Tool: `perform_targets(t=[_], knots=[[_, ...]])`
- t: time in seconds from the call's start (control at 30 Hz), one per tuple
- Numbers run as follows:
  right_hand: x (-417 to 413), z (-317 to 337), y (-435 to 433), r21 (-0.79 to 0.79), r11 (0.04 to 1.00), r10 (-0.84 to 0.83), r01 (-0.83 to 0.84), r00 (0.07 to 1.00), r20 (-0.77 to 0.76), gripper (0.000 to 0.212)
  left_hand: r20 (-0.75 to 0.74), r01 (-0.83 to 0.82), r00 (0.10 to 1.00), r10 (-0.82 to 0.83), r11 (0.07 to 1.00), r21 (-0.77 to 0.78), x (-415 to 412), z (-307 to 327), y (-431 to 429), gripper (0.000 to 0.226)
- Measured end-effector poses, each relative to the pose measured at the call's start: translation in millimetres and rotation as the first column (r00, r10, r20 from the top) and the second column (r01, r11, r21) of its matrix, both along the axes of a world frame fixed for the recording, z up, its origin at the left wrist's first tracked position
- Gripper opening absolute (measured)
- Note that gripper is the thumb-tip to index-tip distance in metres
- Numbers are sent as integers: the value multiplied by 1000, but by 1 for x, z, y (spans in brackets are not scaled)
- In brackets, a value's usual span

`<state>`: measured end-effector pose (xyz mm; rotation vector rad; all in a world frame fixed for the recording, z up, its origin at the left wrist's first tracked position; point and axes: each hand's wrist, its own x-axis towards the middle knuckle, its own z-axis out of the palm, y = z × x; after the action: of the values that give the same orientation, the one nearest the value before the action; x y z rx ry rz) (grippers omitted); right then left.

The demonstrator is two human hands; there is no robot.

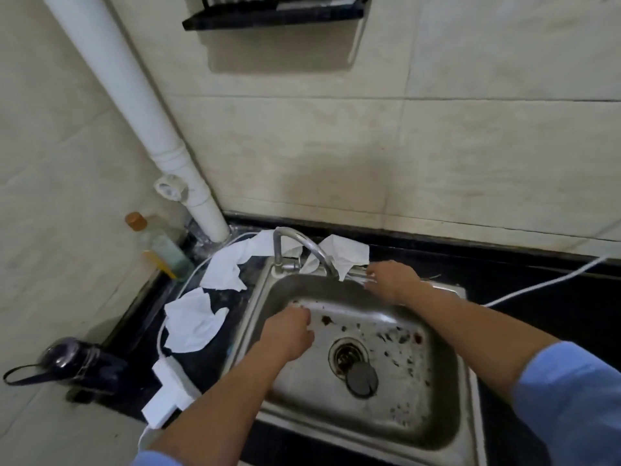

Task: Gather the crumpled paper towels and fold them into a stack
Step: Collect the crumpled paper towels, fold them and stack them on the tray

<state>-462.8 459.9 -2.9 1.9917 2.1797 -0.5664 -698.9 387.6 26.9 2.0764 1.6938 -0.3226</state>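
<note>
Left hand (289,331) over debris-flecked sink (420,427)

Single view, head-worn, wide-angle. It looks forward and steeply down over the sink (396,428), which fills the frame from centre to 5 o'clock. Close range: left forearm (215,408) enters at 7 o'clock and right forearm (477,327) at 4 o'clock (blue sleeves cut by the borders). The camera faces the tiled wall (437,146), which takes up the upper half. A white pipe (134,95) slants in from 11 o'clock. The black counter (470,260) runs towards 3 o'clock.
</note>
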Motion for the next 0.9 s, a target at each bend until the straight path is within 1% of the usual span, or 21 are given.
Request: perform_targets(t=[0.13, 0.3, 0.37, 0.4, 0.43, 0.53, 0.63, 0.67, 0.73, 0.8, 0.9], knots=[[-11, -38, 59, -17, 1000, 11, -12, 998, -63, 42, -21, -70, 997, 69, 996, -51, 2, -22, 18, 32], [-35, -84, 107, -41, 998, -52, 44, 971, -235, 61, -37, -142, 990, 138, 982, -126, -1, -48, 20, 31], [-40, -103, 118, -96, 994, -72, 50, 967, -243, 68, -41, -163, 987, 158, 976, -148, -4, -55, 20, 31], [-41, -112, 122, -112, 992, -76, 51, 971, -227, 67, -42, -171, 985, 166, 972, -159, -6, -59, 19, 32], [-42, -119, 125, -104, 994, -65, 45, 977, -202, 61, -43, -177, 984, 172, 970, -168, -8, -61, 18, 32], [-46, -133, 134, -37, 999, -26, 20, 985, -170, 37, -53, -175, 984, 167, 966, -193, -15, -66, 15, 34], [-50, -128, 137, -112, 986, -140, 120, 970, -198, 35, -51, -186, 982, 180, 961, -203, -20, -66, 9, 34], [-50, -125, 136, -112, 982, -173, 152, 962, -211, 36, -46, -185, 983, 180, 963, -195, -21, -65, 8, 34], [-46, -114, 130, -61, 981, -194, 185, 948, -250, 34, -33, -176, 984, 173, 968, -176, -23, -60, 5, 34], [-39, -98, 119, -5, 978, -203, 210, 941, -269, 27, -22, -164, 986, 162, 973, -162, -23, -54, 3, 35], [-24, -64, 94, 39, 964, -239, 263, 922, -303, 20, 3, -137, 990, 139, 982, -127, -21, -43, -5, 35]])
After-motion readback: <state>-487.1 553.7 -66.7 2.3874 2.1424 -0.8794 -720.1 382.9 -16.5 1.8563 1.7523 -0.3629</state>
